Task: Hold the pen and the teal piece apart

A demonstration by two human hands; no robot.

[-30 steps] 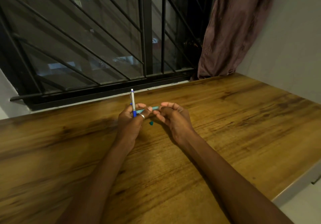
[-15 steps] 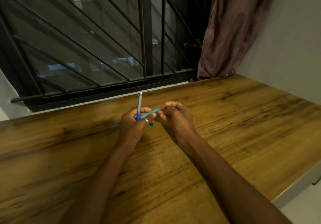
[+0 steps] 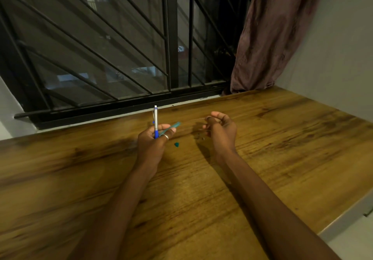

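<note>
Hands over the desk [image 3: 262, 138], well apart. Left hand [image 3: 153, 140] grips a blue-and-silver pen [image 3: 155, 122] upright plus a teal tube [image 3: 171, 127] angled toward the right. Right hand [image 3: 221, 127] is curled, pinching what looks like a thin rod [image 3: 196, 119]; blurred. Small teal cap [image 3: 176, 144] lies on the desk between them.

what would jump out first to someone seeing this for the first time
Mid-frame, the left hand holds a blue and silver pen upright together with a teal tube that slants toward the right hand, which pinches a very thin, lead-like rod. A small teal cap lies on the wooden table between the hands. Behind, a black barred window and a brownish curtain at its right.
</note>
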